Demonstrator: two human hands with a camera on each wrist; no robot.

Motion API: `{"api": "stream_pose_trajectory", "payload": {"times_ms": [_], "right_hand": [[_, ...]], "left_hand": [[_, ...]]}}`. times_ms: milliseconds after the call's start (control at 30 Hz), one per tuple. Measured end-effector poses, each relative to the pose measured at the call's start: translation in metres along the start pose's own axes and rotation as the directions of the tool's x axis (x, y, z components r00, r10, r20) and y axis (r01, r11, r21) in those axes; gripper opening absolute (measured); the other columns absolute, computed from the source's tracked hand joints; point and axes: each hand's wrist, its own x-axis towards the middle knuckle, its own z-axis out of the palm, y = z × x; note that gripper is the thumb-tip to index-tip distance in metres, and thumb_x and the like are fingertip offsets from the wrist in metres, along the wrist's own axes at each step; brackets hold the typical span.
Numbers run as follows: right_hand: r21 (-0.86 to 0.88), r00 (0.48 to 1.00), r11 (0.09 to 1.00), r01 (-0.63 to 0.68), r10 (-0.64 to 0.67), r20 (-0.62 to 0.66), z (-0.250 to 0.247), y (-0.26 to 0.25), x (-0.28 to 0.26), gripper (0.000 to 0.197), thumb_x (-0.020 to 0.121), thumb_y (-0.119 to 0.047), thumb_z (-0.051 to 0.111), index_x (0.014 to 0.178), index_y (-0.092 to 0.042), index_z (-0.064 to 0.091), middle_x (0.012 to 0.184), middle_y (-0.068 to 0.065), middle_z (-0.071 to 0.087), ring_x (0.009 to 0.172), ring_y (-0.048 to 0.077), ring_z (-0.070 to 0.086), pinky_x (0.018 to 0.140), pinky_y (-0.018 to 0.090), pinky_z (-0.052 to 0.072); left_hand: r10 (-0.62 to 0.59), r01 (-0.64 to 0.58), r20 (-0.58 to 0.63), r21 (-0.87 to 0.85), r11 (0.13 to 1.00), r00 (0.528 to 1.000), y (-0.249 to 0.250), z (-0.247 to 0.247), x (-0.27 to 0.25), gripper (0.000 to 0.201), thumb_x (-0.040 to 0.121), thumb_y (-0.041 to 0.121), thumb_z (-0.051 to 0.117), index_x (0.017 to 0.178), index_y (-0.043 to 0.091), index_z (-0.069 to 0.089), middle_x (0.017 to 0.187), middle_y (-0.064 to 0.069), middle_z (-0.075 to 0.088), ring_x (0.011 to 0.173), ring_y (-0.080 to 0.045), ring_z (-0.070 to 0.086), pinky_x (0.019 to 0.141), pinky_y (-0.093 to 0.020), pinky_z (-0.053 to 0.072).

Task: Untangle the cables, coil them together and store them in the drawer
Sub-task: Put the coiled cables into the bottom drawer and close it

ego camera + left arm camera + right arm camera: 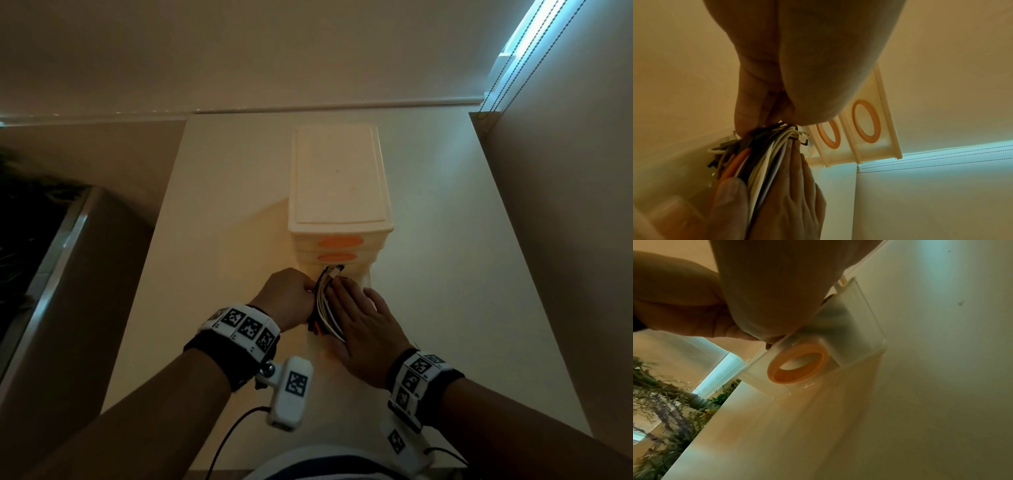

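Note:
A bundle of white, black and orange cables (325, 305) hangs over the pulled-out bottom drawer (855, 331), a translucent box with an orange ring handle (774, 369). My left hand (287, 294) grips the bundle from the left; in the left wrist view its fingers (748, 113) pinch the top of the cable bundle (764, 162). My right hand (356, 318) lies flat on the bundle with straight fingers (797, 194), pressing it from the right. The cream drawer unit (339, 178) stands right behind, its two upper drawers closed. How deep the bundle sits in the drawer is hidden.
The unit stands on a white table (445, 274) with a wall behind it and another on the right. Blind cords (513, 68) hang at the far right by a window. A dark planter with dried plants (20, 222) stands off the table's left edge.

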Motion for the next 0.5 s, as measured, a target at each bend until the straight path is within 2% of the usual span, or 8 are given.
{"api": "stream_pose_trajectory", "payload": {"times_ms": [67,100,167,233,300,367,433,500], "right_hand": [[-0.004,1.000,1.000,0.006,-0.006,-0.005,-0.002,-0.001,0.001,0.072,0.101,-0.053,0.026,0.158,-0.010,0.025,0.165,0.011,0.023,0.154,0.029,0.015,0.122,0.047,0.011],[-0.001,1.000,1.000,0.006,-0.006,-0.006,-0.002,-0.001,0.002,0.072,0.100,-0.053,0.027,0.158,-0.011,0.025,0.165,0.010,0.023,0.154,0.030,0.015,0.122,0.048,0.010],[0.010,1.000,1.000,-0.010,0.010,-0.003,-0.003,-0.002,0.002,0.074,0.098,-0.055,0.030,0.158,-0.013,0.025,0.166,0.008,0.022,0.155,0.032,0.011,0.122,0.055,0.011],[0.021,0.999,0.999,-0.037,0.037,0.013,-0.003,-0.004,0.001,0.075,0.096,-0.057,0.033,0.158,-0.016,0.025,0.167,0.006,0.020,0.155,0.034,0.007,0.118,0.066,0.011],[0.032,0.998,0.998,-0.059,0.058,0.035,-0.003,-0.006,0.003,0.076,0.094,-0.057,0.035,0.159,-0.018,0.024,0.167,0.004,0.019,0.155,0.036,0.006,0.114,0.073,0.009],[0.047,0.996,0.996,-0.078,0.076,0.050,-0.002,-0.009,0.004,0.077,0.093,-0.056,0.036,0.159,-0.020,0.023,0.167,0.003,0.018,0.155,0.036,0.007,0.114,0.074,0.008],[0.074,0.992,0.991,-0.109,0.104,0.065,0.000,-0.013,0.006,0.077,0.091,-0.055,0.036,0.159,-0.021,0.023,0.167,0.003,0.018,0.154,0.037,0.008,0.115,0.073,0.009],[0.079,0.989,0.989,-0.124,0.117,0.086,0.000,-0.014,0.007,0.076,0.092,-0.055,0.034,0.159,-0.022,0.021,0.168,0.002,0.018,0.154,0.037,0.008,0.115,0.072,0.010]], "left_hand": [[0.017,-0.017,-0.038,0.012,1.000,0.999,-0.003,0.005,0.000,0.036,0.098,0.023,0.056,0.073,0.006,0.074,0.066,-0.011,0.067,0.054,-0.019,0.053,0.057,-0.029,0.043],[0.039,-0.039,-0.059,0.016,0.999,0.997,-0.005,0.007,-0.001,0.032,0.099,0.024,0.057,0.077,0.009,0.075,0.069,-0.008,0.067,0.059,-0.018,0.056,0.062,-0.030,0.045],[0.056,-0.054,-0.116,0.021,0.998,0.992,-0.009,0.015,-0.003,0.018,0.097,0.022,0.062,0.106,0.016,0.076,0.092,-0.007,0.070,0.083,-0.022,0.064,0.075,-0.032,0.048],[0.030,-0.025,-0.178,0.032,0.999,0.984,-0.014,0.025,-0.005,0.028,0.097,0.021,0.063,0.124,0.019,0.067,0.113,-0.010,0.063,0.101,-0.028,0.061,0.081,-0.033,0.045],[0.037,-0.020,-0.243,0.069,0.997,0.969,-0.019,0.033,-0.009,0.031,0.098,0.024,0.060,0.129,0.023,0.062,0.116,-0.007,0.060,0.101,-0.028,0.061,0.081,-0.033,0.046],[0.084,-0.035,-0.277,0.179,0.983,0.957,-0.023,0.038,-0.014,0.036,0.102,0.031,0.052,0.137,0.030,0.056,0.110,-0.003,0.058,0.098,-0.027,0.060,0.076,-0.035,0.049],[0.127,-0.043,-0.213,0.363,0.931,0.969,-0.025,0.042,-0.020,0.045,0.106,0.034,0.040,0.151,0.028,0.037,0.114,-0.005,0.055,0.101,-0.028,0.056,0.071,-0.037,0.047],[0.113,-0.036,-0.132,0.480,0.876,0.985,-0.022,0.046,-0.024,0.058,0.107,0.031,0.034,0.160,0.018,0.013,0.129,-0.009,0.051,0.112,-0.031,0.051,0.074,-0.039,0.047]]}}
